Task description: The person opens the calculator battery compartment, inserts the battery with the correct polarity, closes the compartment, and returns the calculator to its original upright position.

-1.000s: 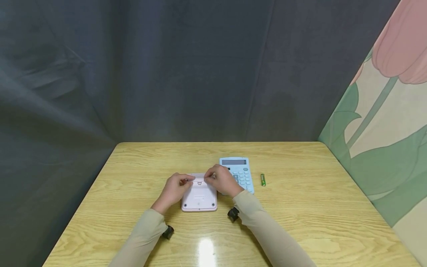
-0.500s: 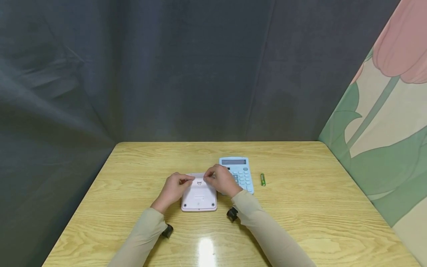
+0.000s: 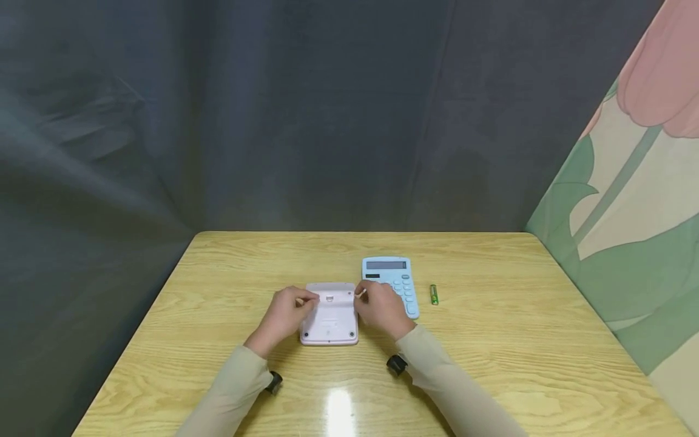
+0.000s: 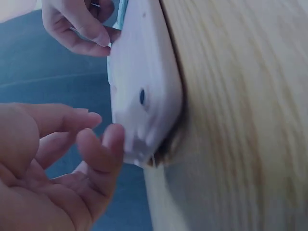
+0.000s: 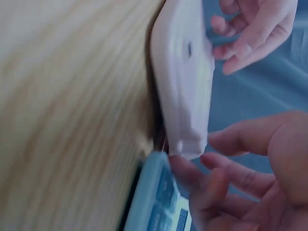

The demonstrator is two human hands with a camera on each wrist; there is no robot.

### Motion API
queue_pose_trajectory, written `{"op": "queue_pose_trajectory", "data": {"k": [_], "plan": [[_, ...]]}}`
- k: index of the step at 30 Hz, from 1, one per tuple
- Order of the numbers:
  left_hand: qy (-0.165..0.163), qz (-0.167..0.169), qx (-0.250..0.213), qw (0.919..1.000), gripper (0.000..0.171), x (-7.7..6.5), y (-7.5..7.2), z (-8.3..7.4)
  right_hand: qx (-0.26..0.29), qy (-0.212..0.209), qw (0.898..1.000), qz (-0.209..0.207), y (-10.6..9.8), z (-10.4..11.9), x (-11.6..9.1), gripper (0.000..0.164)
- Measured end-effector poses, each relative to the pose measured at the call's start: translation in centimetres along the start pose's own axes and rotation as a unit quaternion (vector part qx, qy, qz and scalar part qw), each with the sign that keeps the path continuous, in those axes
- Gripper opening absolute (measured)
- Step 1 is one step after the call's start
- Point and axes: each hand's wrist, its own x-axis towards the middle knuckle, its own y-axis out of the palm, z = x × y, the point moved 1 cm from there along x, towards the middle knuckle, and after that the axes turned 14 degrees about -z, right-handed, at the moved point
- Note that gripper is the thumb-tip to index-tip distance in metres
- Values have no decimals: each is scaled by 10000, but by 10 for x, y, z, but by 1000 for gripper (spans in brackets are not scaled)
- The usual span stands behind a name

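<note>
A pale pink calculator [image 3: 329, 318] lies on the table with its back side up, its small cover latch [image 3: 329, 298] showing near the far end. My left hand [image 3: 283, 312] is at its upper left side, fingers loosely bent, with a gap between thumb and fingers in the left wrist view. Beside its right edge, my right hand [image 3: 382, 308] has thumb and fingers close to the corner; in the right wrist view, they look apart from each other. A light blue calculator [image 3: 408, 298], face up, lies partly hidden behind my right hand.
A green battery [image 3: 434, 295] lies on the wooden table [image 3: 508, 340], right of the blue calculator. Dark cloth [image 3: 338, 121] hangs at the back and left; a flower-patterned panel [image 3: 633, 243] borders the right side. Each wrist carries a small black camera [image 3: 397, 365].
My right hand has shifted right, from over the pink calculator's latch area to its right edge, uncovering part of the back. My left hand stays nearly in place.
</note>
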Motion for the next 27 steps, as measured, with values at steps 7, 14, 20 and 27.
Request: {"op": "queue_pose_trajectory", "data": {"k": [7, 14, 20, 27], "plan": [[422, 457, 877, 9942, 34, -9, 6, -12, 79, 194, 9995, 255, 6, 8, -8, 28], [412, 486, 1232, 9903, 51, -11, 11, -12, 239, 404, 9987, 172, 10, 10, -10, 37], [332, 419, 1165, 9918, 47, -8, 11, -9, 359, 521, 9979, 127, 10, 13, -10, 37], [402, 249, 1038, 9935, 41, -6, 13, -6, 484, 518, 9975, -9, 10, 12, -11, 35]]}}
